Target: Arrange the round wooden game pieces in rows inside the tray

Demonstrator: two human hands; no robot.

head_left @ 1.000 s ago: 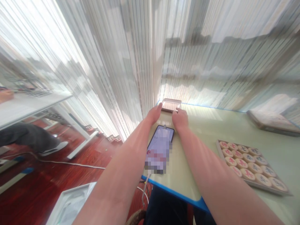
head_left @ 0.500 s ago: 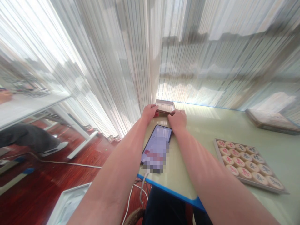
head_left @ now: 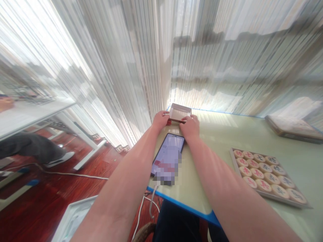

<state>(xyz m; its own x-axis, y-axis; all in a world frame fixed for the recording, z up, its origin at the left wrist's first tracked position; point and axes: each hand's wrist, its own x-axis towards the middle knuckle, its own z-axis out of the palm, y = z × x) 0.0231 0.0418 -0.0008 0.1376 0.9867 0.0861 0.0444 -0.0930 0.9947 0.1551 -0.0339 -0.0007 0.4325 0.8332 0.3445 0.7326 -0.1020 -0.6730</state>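
A small shallow open-topped box is held at the far left corner of the table, tilted so that its pale inside faces me. My left hand is closed on its left side, and something red shows under those fingertips. On the right, my right hand grips the box's near right corner with the fingers bent round it. Between my forearms lies a phone with its screen lit, a white cable at its lower end.
A tray of Chinese chess pieces sits to the right on the pale green table. Behind it lies a flat box. Pleated curtains hang past the far edge. At left are a white table and another person's leg.
The box has tipped up and shifted slightly right, showing more of its inside. My right fingers have shifted on its edge; both hands still hold it.
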